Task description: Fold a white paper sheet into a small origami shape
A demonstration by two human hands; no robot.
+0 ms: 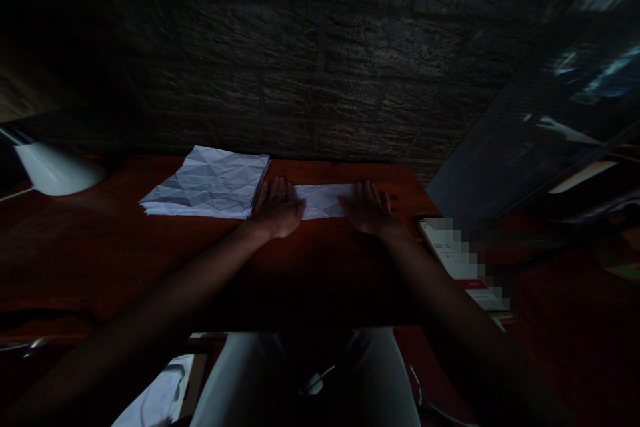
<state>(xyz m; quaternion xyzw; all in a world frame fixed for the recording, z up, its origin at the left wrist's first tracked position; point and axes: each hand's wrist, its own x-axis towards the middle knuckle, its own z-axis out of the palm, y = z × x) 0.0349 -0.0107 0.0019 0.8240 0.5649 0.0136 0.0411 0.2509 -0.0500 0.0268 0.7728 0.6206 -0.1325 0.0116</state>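
A white sheet of paper (324, 201), folded into a narrow strip with creases, lies flat on the brown wooden table (320, 267). My left hand (281, 205) presses down on its left end, fingers stretched out, a ring on one finger. On the right end rests my right hand (369, 207), its fingers also spread and pointing away from me. Just left of my left hand is a stack of creased white paper (215, 180), its top sheet covered in a pattern of fold lines. My hands hide both ends of the strip.
A white lamp-like cone (57, 170) stands at the far left. Toward the right edge lies a device with a timer on its screen (450, 253), partly blurred out. A rough block wall (320, 67) rises behind the table. Papers (160, 393) lie below at the left.
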